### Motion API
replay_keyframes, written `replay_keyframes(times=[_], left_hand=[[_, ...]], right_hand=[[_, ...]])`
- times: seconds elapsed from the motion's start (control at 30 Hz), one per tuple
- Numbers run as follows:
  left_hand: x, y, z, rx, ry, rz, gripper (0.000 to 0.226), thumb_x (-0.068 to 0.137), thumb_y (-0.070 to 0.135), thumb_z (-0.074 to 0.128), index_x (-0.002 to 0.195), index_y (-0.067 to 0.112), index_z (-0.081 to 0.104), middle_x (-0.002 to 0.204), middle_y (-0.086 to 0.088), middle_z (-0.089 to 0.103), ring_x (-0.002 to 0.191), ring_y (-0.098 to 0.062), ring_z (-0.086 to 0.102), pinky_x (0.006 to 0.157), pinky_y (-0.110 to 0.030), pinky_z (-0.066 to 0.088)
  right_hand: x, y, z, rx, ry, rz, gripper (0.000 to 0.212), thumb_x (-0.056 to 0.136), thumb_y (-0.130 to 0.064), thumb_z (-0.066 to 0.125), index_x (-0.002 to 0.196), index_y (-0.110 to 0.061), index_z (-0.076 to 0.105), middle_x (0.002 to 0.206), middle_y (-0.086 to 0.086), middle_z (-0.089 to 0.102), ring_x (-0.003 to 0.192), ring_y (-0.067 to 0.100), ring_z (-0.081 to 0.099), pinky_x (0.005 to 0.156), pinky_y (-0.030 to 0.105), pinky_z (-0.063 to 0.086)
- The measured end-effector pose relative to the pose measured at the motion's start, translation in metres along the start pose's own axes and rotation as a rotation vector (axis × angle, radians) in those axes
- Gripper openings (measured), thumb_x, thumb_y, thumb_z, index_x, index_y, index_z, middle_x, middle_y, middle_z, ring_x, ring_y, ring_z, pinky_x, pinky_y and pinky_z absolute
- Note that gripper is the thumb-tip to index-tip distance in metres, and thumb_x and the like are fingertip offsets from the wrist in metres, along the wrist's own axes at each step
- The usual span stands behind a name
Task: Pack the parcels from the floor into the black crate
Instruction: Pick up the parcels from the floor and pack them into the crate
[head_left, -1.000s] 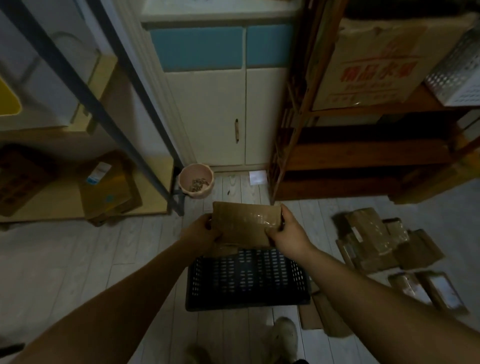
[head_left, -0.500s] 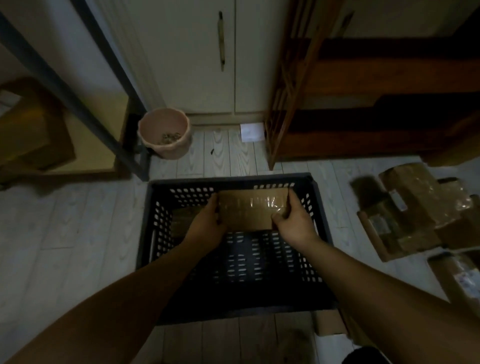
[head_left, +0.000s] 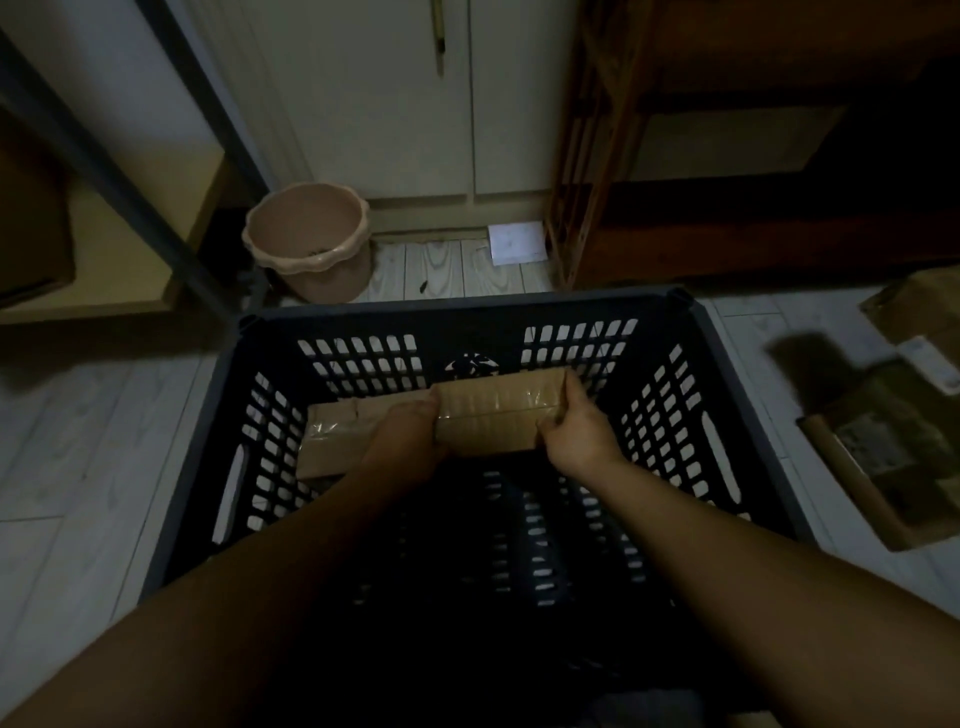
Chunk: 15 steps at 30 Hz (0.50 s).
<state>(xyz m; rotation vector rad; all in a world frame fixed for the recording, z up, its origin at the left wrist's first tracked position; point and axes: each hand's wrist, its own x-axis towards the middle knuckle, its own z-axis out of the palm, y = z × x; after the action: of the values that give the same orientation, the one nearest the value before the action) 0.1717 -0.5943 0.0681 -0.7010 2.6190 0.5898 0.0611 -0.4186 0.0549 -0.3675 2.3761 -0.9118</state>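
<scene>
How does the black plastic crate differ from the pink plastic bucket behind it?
The black plastic crate is rectangular; the pink plastic bucket is round. The crate's walls are slotted, the bucket's solid. The crate holds brown cardboard parcels; none show in the bucket. Both stand open-topped on the floor.

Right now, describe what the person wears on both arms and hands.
Nothing shows: the left hand and right hand are ungloved, no ring, watch or bracelet is visible, and no sleeve comes into view up to the frame edge.
</scene>
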Motion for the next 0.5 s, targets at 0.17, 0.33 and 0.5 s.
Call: replay_keyframes(times=[0.17, 0.33, 0.5], left_hand=[[0.008, -0.009, 0.009, 0.132, -0.049, 0.006, 0.077, 0.091, 0.043, 0.053, 0.151, 0.02, 0.011, 0.158, -0.007, 0.012, 0.145, -0.027, 0.013, 0.117, -0.048, 0.017], [0.019, -0.025, 0.02, 0.184, -0.134, -0.05, 0.079, 0.091, 0.054, 0.045, 0.149, 0.036, -0.006, 0.159, -0.005, -0.01, 0.145, -0.035, -0.008, 0.112, -0.061, 0.002], [0.029, -0.022, 0.026, 0.072, -0.079, -0.1, 0.078, 0.09, 0.05, 0.049, 0.149, 0.035, 0.001, 0.159, -0.007, -0.006, 0.145, -0.036, -0.006, 0.115, -0.059, 0.006]], right_hand=[[0.013, 0.003, 0.011, -0.053, -0.039, 0.056, 0.08, 0.094, -0.015, 0.05, 0.153, -0.027, -0.002, 0.151, 0.014, 0.032, 0.132, 0.031, 0.04, 0.111, 0.036, 0.034], [0.014, 0.014, 0.022, -0.058, -0.099, 0.072, 0.092, 0.093, -0.026, 0.058, 0.152, -0.023, -0.011, 0.156, 0.011, 0.018, 0.139, 0.03, 0.031, 0.115, 0.04, 0.027], [0.03, 0.009, 0.02, -0.106, -0.154, 0.117, 0.089, 0.095, -0.032, 0.053, 0.151, -0.021, -0.016, 0.16, 0.013, 0.002, 0.143, 0.033, 0.022, 0.117, 0.039, 0.023]])
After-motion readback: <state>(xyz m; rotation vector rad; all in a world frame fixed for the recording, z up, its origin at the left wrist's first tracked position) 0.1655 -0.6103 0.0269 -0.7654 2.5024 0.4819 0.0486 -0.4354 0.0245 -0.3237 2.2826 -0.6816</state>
